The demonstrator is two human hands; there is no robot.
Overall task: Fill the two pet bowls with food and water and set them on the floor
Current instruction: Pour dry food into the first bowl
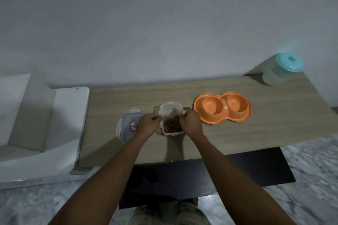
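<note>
An orange double pet bowl lies on the wooden table, both wells empty. To its left stands an open clear food container with brown kibble in it. My left hand grips the container's left wall and my right hand grips its right wall. The container's clear lid with a sticker lies flat on the table, partly under my left hand. A clear water jug with a turquoise lid stands at the table's back right corner.
A white plastic tub or basin sits against the table's left end. A dark mat lies on the marbled floor under the table's front edge. A grey wall rises behind the table.
</note>
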